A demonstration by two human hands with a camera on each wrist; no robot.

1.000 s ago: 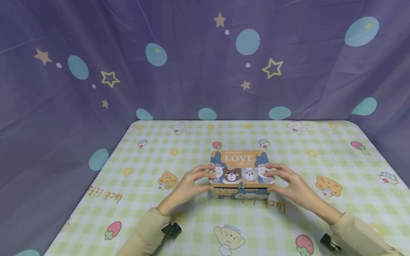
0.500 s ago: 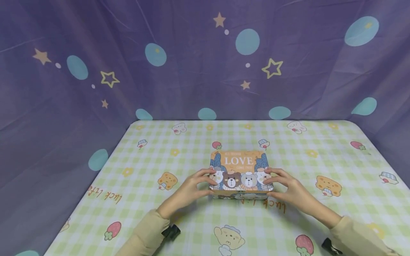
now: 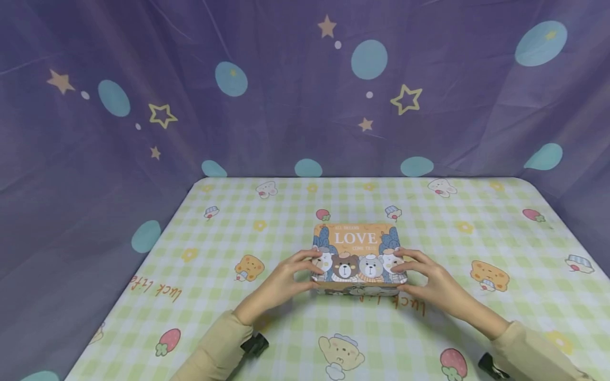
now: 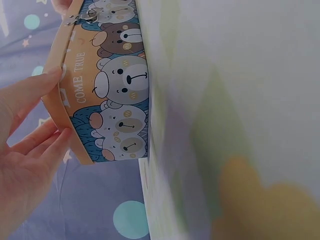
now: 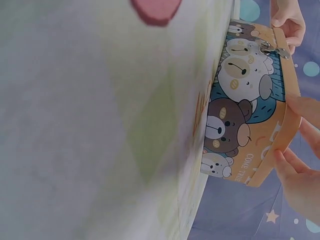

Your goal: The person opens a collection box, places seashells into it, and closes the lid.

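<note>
A rectangular tin box (image 3: 358,290) with bears printed on it sits on the table. Its orange lid (image 3: 356,241), lettered "LOVE", lies down over the body. My left hand (image 3: 286,278) grips the lid's left front corner, thumb at the front edge and fingers on the side and top. On the opposite corner my right hand (image 3: 438,280) holds the lid the same way. A metal latch (image 5: 272,49) shows on the box front in the right wrist view. The box's inside is hidden under the lid.
A green and white checked tablecloth (image 3: 267,344) with cartoon prints covers the table. Behind and to the left hangs a purple curtain (image 3: 286,121) with stars and blue dots. Small black clips (image 3: 255,345) are at both sleeves.
A second ago a dark gap showed under the lid's front edge. Both hands have lowered the lid's front onto the box, and the gap is gone.
</note>
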